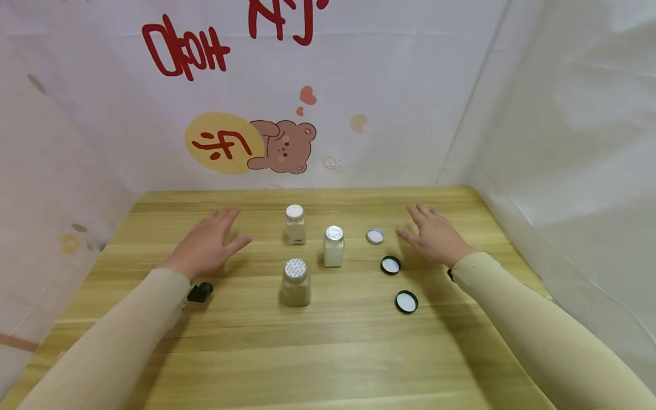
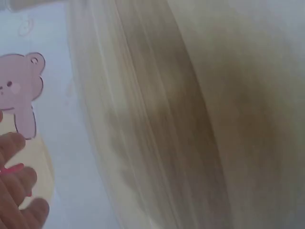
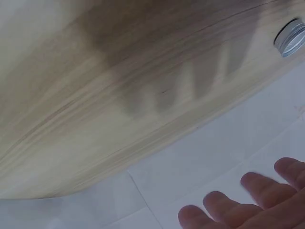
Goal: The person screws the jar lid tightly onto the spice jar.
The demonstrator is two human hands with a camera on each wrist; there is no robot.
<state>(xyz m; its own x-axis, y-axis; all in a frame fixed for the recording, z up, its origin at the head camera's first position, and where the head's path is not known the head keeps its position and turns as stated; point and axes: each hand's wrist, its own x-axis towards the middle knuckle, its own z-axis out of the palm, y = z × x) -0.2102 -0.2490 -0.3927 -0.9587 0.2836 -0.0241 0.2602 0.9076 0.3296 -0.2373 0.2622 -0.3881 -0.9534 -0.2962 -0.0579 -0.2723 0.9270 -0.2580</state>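
On the wooden table (image 1: 307, 364), three clear jars (image 1: 333, 254) stand between the spread left hand (image 1: 207, 244) and spread right hand (image 1: 435, 238). Three lids (image 1: 391, 265) lie nearer the right hand. Jar print is too small to read.

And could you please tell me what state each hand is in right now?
Left hand: open, holding nothing.
Right hand: open, holding nothing; silver-rimmed lid nearby.

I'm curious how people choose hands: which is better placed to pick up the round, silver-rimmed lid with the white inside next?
Probably the right hand: it's empty and near the lid. The left hand is farther off, with a clear, silver-topped jar between.
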